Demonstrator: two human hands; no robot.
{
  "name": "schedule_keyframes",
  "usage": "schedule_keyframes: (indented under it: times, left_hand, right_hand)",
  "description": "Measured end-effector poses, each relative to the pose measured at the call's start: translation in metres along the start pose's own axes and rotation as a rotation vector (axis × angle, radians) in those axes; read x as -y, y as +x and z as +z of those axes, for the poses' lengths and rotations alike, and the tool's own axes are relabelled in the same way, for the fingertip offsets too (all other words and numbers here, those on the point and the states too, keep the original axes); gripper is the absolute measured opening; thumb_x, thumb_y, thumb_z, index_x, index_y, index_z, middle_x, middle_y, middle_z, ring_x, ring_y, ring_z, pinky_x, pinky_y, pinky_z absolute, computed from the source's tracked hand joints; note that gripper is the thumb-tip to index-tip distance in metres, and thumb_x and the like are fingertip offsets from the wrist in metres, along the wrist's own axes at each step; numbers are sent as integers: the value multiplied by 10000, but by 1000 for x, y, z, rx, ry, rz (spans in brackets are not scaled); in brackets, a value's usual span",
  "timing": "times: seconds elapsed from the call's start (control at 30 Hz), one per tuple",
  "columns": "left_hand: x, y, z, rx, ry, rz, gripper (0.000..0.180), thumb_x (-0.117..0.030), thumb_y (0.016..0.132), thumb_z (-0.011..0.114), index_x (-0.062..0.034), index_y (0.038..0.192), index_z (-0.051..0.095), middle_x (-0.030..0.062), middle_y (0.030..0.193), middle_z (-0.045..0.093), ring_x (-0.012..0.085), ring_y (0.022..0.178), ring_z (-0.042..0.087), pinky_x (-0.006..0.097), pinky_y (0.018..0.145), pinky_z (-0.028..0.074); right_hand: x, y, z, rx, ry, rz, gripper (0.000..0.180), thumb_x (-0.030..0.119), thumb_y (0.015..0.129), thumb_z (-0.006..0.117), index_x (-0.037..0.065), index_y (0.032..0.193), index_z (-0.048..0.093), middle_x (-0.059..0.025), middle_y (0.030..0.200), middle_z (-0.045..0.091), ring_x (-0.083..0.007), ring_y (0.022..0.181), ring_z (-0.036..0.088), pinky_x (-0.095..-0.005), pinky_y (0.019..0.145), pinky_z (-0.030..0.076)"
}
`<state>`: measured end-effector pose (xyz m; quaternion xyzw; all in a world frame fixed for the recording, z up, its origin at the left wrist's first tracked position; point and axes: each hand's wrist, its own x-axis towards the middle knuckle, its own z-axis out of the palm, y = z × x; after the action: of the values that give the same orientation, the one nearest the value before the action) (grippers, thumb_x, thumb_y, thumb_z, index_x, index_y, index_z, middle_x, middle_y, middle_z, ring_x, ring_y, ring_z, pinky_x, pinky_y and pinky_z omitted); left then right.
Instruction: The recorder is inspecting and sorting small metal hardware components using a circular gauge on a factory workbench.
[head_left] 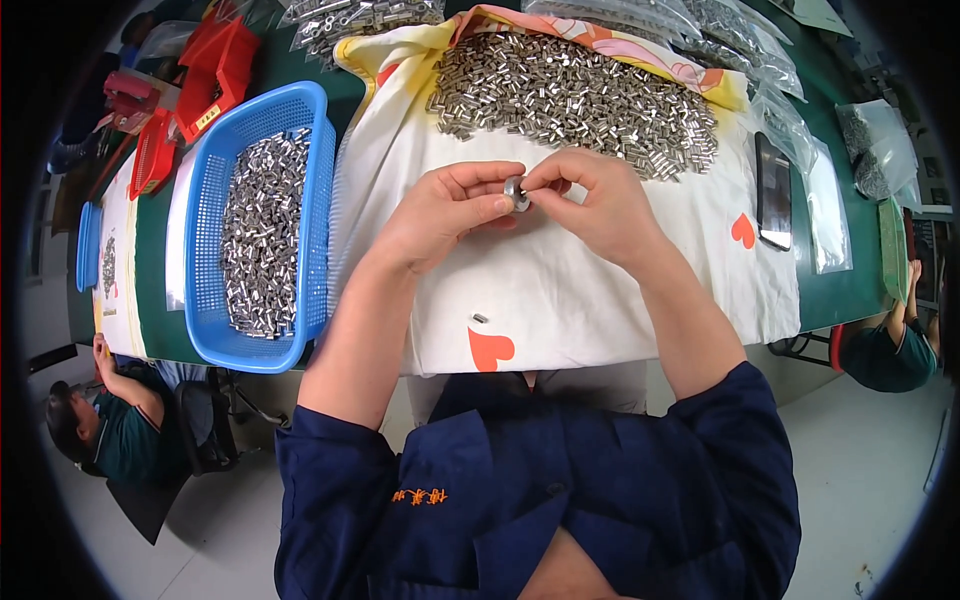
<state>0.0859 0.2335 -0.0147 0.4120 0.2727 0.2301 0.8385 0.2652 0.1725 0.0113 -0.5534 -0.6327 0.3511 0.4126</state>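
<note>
Above the white cloth (600, 300), my left hand (450, 212) grips a small round metal ring gauge (516, 193) between thumb and fingers. My right hand (598, 205) meets it from the right, thumb and forefinger pinched at the ring's opening. Whatever those fingertips hold is too small and too covered to make out. Beyond both hands lies a large heap of short silvery metal pins (580, 95). One loose pin (480, 318) rests on the cloth near its front edge, beside a red heart print.
A blue plastic basket (318, 200) of similar metal pins stands left. Red bins (215, 75) sit at the far left. A dark phone (773, 190) lies right, near clear bags (828, 200). Bags of metal parts (360, 22) line the back. Other people sit at both sides.
</note>
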Motion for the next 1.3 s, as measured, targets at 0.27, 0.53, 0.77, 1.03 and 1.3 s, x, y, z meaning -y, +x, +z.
schedule_keyframes:
  times: [0.27,0.53,0.77,1.03,1.3]
  left_hand:
    - [-1,1,3,-90,217,58,333,-3,775,595,22,1101,531,77,931,615,116,813,587,219,755,473]
    - [0,0,5,-22,168,-27,324,2,771,591,21,1090,535,68,956,613,97,836,577,206,774,459]
    - [-4,-4,6,94,243,-36,327,11,764,594,3,1086,543,56,972,614,80,855,566,208,787,448]
    - [-1,-4,-1,191,191,-18,340,16,764,588,-2,1100,533,74,1004,609,78,878,560,205,798,440]
    - [-2,-1,-1,87,152,1,334,-10,772,595,2,1099,528,66,976,612,97,874,567,218,789,450]
  right_hand:
    - [-6,-2,7,-171,-350,-312,78,58,718,600,18,785,610,-73,739,612,-158,648,594,-267,579,465]
    - [-4,6,-16,42,-102,120,120,75,707,634,13,804,598,-6,721,585,-78,635,519,-212,591,422]
    - [-29,10,-30,-129,-536,48,84,85,709,561,49,764,614,-104,744,583,-264,725,553,-361,656,444]
    - [-32,10,-22,-124,-738,43,73,73,689,566,55,722,629,-112,752,578,-274,776,544,-361,703,440]
    - [-19,8,-17,-163,-517,-39,64,56,720,580,29,773,604,-68,758,574,-198,731,540,-304,646,429]
